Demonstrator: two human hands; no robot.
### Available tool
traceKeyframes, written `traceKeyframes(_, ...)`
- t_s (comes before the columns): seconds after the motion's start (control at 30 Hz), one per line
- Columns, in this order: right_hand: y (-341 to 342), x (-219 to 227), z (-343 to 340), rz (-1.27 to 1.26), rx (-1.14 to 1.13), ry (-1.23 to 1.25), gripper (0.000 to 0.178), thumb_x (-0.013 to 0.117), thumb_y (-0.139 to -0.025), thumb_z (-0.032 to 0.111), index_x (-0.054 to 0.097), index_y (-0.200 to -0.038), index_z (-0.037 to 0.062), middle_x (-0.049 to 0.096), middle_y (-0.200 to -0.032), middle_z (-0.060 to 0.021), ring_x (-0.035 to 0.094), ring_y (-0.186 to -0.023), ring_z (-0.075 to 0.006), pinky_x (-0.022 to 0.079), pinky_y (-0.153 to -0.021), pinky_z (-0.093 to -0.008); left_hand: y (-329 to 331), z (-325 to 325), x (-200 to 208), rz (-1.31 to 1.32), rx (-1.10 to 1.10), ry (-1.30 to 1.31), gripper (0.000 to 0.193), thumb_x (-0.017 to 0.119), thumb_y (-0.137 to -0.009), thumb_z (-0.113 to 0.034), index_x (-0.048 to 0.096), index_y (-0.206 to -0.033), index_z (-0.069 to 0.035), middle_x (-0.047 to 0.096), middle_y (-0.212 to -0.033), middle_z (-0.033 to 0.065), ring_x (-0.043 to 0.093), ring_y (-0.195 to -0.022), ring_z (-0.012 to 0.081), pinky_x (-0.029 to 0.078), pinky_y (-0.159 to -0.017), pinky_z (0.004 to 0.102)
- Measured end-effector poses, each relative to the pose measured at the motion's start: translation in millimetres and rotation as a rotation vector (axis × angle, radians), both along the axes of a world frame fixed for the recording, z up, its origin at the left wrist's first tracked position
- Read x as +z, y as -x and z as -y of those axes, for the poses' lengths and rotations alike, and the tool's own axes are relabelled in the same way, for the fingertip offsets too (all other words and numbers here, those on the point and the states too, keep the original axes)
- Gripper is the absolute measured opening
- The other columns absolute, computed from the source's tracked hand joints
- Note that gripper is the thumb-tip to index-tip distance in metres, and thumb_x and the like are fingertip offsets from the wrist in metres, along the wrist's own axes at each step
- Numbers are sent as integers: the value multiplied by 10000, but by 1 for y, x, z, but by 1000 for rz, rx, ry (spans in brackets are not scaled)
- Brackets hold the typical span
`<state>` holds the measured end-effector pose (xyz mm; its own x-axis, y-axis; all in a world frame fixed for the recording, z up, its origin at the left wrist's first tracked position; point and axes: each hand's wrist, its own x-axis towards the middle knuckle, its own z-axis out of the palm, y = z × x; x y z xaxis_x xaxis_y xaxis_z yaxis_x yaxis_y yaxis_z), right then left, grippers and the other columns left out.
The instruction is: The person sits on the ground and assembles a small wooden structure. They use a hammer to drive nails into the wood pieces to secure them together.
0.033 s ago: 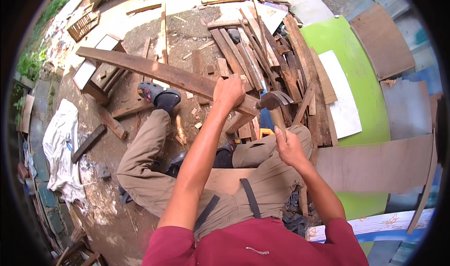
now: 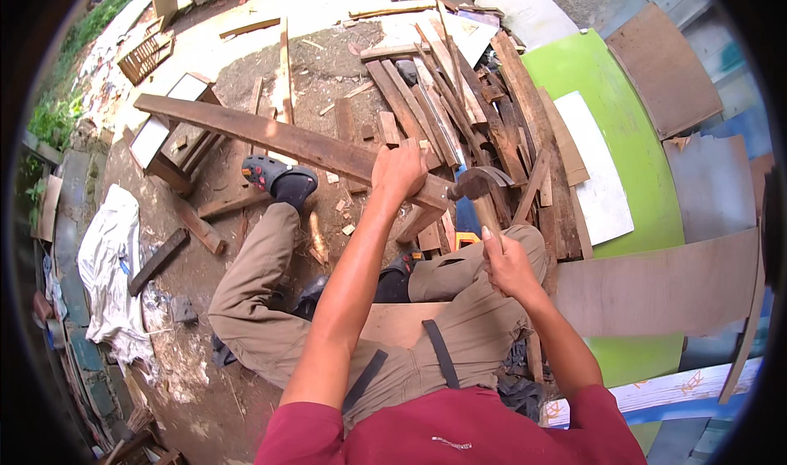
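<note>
My left hand (image 2: 398,170) grips the near end of a long dark wooden plank (image 2: 270,137) that runs off to the far left across the dirt. My right hand (image 2: 508,264) is closed around the wooden handle of a claw hammer. The hammer's metal head (image 2: 479,182) hangs right beside the plank's end, just right of my left hand. I am sitting low, with my knees in khaki trousers under both arms. My left foot, in a dark clog (image 2: 275,174), rests next to the plank.
A heap of scrap planks (image 2: 467,96) lies ahead. To the right are a green board (image 2: 631,162) and a brown plywood sheet (image 2: 664,285). A small wooden box (image 2: 176,137) and a white cloth (image 2: 111,260) lie to the left on the dirt.
</note>
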<state>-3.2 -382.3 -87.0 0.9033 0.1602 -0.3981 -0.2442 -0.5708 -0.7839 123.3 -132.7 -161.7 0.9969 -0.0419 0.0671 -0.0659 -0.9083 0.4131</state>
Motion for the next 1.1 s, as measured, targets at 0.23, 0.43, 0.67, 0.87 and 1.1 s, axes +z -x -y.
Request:
traceKeyframes(0.23, -33, -26, -28, 352, -131, 75, 519, 783, -903, 500, 671, -890, -7, 670, -710, -120, 648, -689, -177, 514, -637, -376, 8, 4, -8, 137, 66, 207, 452, 475, -1057, -375, 706, -901, -19, 719, -876, 266, 692, -880, 461, 510, -844, 556)
traceKeyframes(0.43, -75, -58, -47, 312, -176, 68, 609, 873, -783, 550, 667, -898, -12, 697, -783, -136, 668, -722, -215, 541, -679, -387, 18, -2, -5, 225, -15, 278, 393, 570, -1009, -369, 694, -911, -9, 702, -863, 268, 683, -875, 463, 528, -803, 546)
traceKeyframes(0.67, -61, -86, -57, -68, -208, -432, 348, 822, -906, 391, 615, -832, 121, 494, -609, 54, 408, -427, -47, 305, -401, -257, 45, -16, -2, 647, 139, 484, 217, 664, -967, -236, 711, -926, -29, 727, -926, 163, 685, -935, 341, 507, -883, 451)
traceKeyframes(0.87, -52, -92, -62, -65, -311, -491, 408, 799, -925, 442, 625, -910, 73, 451, -602, 60, 407, -432, -57, 311, -399, -250, 136, -85, -72, 741, 700, 726, 196, 567, -1046, -161, 665, -1022, 6, 676, -932, 99, 614, -846, 186, 487, -772, 334)
traceKeyframes(1.1, -56, -100, -65, -198, -352, -464, 516, 741, -931, 567, 621, -994, 69, 465, -697, 52, 398, -506, -46, 311, -438, -234, 243, -133, -208, -256, 1097, 569, 365, 696, -941, -353, 761, -1026, -4, 770, -937, 187, 747, -917, 285, 549, -846, 402)
